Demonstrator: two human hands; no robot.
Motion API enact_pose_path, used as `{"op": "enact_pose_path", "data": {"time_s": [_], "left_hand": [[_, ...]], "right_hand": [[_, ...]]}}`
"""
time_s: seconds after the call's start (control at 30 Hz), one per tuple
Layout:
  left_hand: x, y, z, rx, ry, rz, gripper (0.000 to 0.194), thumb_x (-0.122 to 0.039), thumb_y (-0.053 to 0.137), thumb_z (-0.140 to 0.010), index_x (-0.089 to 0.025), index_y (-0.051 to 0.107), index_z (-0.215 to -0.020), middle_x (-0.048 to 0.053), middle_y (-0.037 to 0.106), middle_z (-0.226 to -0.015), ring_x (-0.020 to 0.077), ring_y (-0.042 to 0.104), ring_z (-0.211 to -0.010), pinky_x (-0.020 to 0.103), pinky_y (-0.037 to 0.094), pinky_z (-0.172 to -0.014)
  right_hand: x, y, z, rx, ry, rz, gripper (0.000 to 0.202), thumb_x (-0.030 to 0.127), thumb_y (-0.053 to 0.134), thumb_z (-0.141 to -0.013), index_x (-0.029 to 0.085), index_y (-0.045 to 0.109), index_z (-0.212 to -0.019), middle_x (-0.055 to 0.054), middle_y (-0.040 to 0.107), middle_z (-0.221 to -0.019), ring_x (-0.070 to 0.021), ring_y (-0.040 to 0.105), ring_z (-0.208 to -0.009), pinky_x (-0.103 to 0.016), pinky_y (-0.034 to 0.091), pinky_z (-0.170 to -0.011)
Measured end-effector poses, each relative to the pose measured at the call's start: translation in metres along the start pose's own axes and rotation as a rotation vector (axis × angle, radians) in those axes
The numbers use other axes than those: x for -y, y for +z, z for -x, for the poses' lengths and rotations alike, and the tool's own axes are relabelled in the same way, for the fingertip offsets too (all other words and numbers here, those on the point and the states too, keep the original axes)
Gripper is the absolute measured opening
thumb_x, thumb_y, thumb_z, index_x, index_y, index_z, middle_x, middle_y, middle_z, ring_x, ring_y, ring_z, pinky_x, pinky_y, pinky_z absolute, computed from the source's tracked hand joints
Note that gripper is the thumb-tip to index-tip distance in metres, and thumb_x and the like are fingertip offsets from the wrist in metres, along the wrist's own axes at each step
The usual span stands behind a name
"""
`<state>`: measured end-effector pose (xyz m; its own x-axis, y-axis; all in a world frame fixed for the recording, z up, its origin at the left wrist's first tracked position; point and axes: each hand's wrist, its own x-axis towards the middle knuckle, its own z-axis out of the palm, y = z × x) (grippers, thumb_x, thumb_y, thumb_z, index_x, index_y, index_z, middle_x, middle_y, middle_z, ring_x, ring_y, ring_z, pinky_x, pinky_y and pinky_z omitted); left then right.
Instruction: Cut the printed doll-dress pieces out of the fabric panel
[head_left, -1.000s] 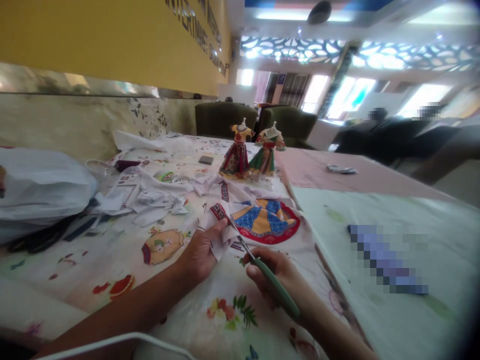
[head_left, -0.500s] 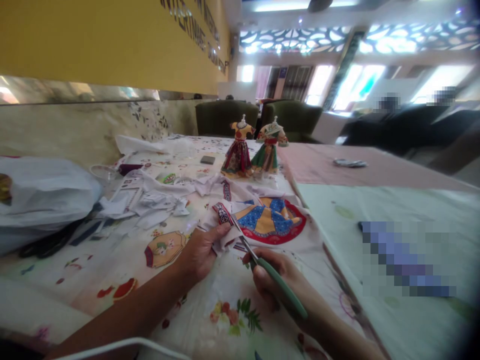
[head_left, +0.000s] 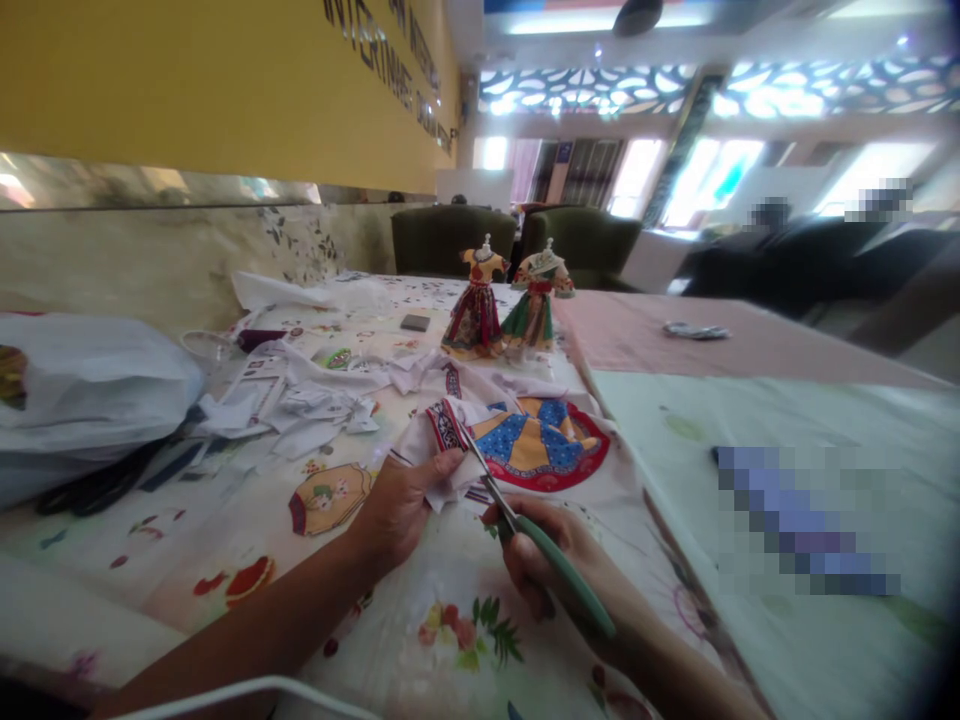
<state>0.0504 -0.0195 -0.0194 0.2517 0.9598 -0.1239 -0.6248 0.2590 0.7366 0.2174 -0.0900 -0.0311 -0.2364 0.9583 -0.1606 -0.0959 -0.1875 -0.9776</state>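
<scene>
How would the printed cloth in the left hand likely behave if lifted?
The printed cloth is probably floppy, since it folds and bends at the left hand. It looks thin, so likely light for its size. Being creased, it would probably bunch if pushed.

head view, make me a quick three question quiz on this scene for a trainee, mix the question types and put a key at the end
1. Multiple choice: what colour is the handle of the scissors in the right grip?
a) red
b) green
c) black

2. True or false: the two small dresses stand closer to the person than the blue and yellow printed piece does.

3. Fill in the gap: the white cloth at the blades is held in the ____ grip.

Key: 1. b, green. 2. False, they stand beyond it. 3. Left grip.
</scene>
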Motion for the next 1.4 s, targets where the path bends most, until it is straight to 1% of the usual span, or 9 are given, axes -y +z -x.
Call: {"op": "enact_pose_path", "data": {"time_s": [0.07, 0.17, 0.33, 0.47, 0.57, 0.77, 1.0, 1.2, 1.4], "left_hand": [[-0.0008, 0.0000, 0.0002, 0.000, 0.021, -0.013, 0.039, -0.013, 0.089, -0.068, -0.013, 0.076, -0.105, 0.009, 0.081, -0.087, 0.0262, 0.077, -0.082, 0.036, 0.062, -0.082], [-0.0010, -0.0008, 0.0002, 0.011, 0.014, -0.017, 0.034, -0.015, 0.088, -0.068, -0.011, 0.077, -0.100, 0.011, 0.081, -0.089, 0.0288, 0.077, -0.087, 0.039, 0.061, -0.085], [0.0002, -0.0015, 0.0006, 0.051, 0.010, -0.013, 0.037, -0.014, 0.086, -0.072, -0.014, 0.076, -0.107, 0.011, 0.081, -0.093, 0.0289, 0.077, -0.091, 0.040, 0.061, -0.087], [0.0000, -0.0013, 0.0005, 0.050, 0.028, -0.021, 0.039, -0.013, 0.086, -0.072, -0.014, 0.075, -0.110, 0.011, 0.081, -0.095, 0.0271, 0.077, -0.087, 0.038, 0.061, -0.084], [-0.0003, -0.0013, 0.0005, 0.044, 0.047, -0.031, 0.040, -0.013, 0.087, -0.071, -0.013, 0.075, -0.109, 0.010, 0.081, -0.094, 0.0256, 0.077, -0.083, 0.035, 0.062, -0.080], [0.0002, -0.0014, 0.0008, 0.056, 0.047, -0.028, 0.037, -0.013, 0.086, -0.072, -0.014, 0.075, -0.108, 0.009, 0.081, -0.092, 0.0227, 0.077, -0.081, 0.030, 0.061, -0.076], [0.0004, -0.0007, 0.0017, 0.050, 0.045, -0.036, 0.031, -0.014, 0.087, -0.071, -0.014, 0.076, -0.100, 0.009, 0.081, -0.094, 0.0246, 0.077, -0.084, 0.033, 0.061, -0.081], [0.0009, -0.0004, 0.0013, 0.045, 0.057, -0.038, 0.032, -0.015, 0.086, -0.071, -0.013, 0.076, -0.101, 0.009, 0.081, -0.093, 0.0244, 0.076, -0.083, 0.034, 0.061, -0.081], [0.0000, -0.0002, 0.0017, 0.026, 0.055, -0.037, 0.036, -0.016, 0.089, -0.068, -0.013, 0.077, -0.102, 0.010, 0.081, -0.095, 0.0275, 0.077, -0.089, 0.037, 0.060, -0.086]], "right_hand": [[-0.0009, -0.0007, -0.0004, 0.009, -0.006, -0.002, 0.069, 0.073, 0.081, -0.067, 0.016, 0.063, -0.100, 0.008, 0.052, -0.050, -0.0068, 0.039, -0.038, -0.019, 0.032, -0.039], [-0.0029, -0.0016, -0.0008, 0.021, -0.021, 0.001, 0.070, 0.074, 0.080, -0.068, 0.015, 0.063, -0.100, 0.008, 0.052, -0.051, -0.0066, 0.040, -0.038, -0.019, 0.032, -0.039], [-0.0047, -0.0020, -0.0001, 0.026, -0.045, 0.003, 0.069, 0.075, 0.079, -0.069, 0.015, 0.062, -0.100, 0.008, 0.053, -0.051, -0.0061, 0.039, -0.038, -0.018, 0.031, -0.039], [-0.0029, -0.0008, 0.0009, 0.014, -0.031, 0.001, 0.071, 0.076, 0.080, -0.067, 0.015, 0.063, -0.100, 0.009, 0.051, -0.052, -0.0063, 0.040, -0.038, -0.019, 0.033, -0.040], [-0.0024, 0.0002, 0.0004, 0.008, -0.028, 0.008, 0.070, 0.075, 0.080, -0.068, 0.014, 0.064, -0.099, 0.009, 0.049, -0.050, -0.0062, 0.040, -0.037, -0.018, 0.032, -0.039], [-0.0050, 0.0009, -0.0018, 0.008, -0.025, 0.012, 0.066, 0.074, 0.079, -0.069, 0.016, 0.063, -0.096, 0.010, 0.047, -0.050, -0.0058, 0.040, -0.036, -0.017, 0.031, -0.037], [-0.0054, 0.0035, 0.0005, -0.019, -0.008, 0.032, 0.064, 0.074, 0.078, -0.070, 0.017, 0.063, -0.096, 0.011, 0.046, -0.049, -0.0056, 0.039, -0.035, -0.017, 0.032, -0.037], [-0.0061, 0.0047, 0.0004, -0.024, -0.004, 0.035, 0.063, 0.074, 0.077, -0.071, 0.017, 0.061, -0.094, 0.011, 0.044, -0.047, -0.0057, 0.036, -0.034, -0.017, 0.030, -0.036], [-0.0065, 0.0065, 0.0015, -0.031, 0.003, 0.039, 0.064, 0.075, 0.076, -0.071, 0.017, 0.061, -0.095, 0.011, 0.043, -0.049, -0.0058, 0.037, -0.035, -0.017, 0.030, -0.036]]}}
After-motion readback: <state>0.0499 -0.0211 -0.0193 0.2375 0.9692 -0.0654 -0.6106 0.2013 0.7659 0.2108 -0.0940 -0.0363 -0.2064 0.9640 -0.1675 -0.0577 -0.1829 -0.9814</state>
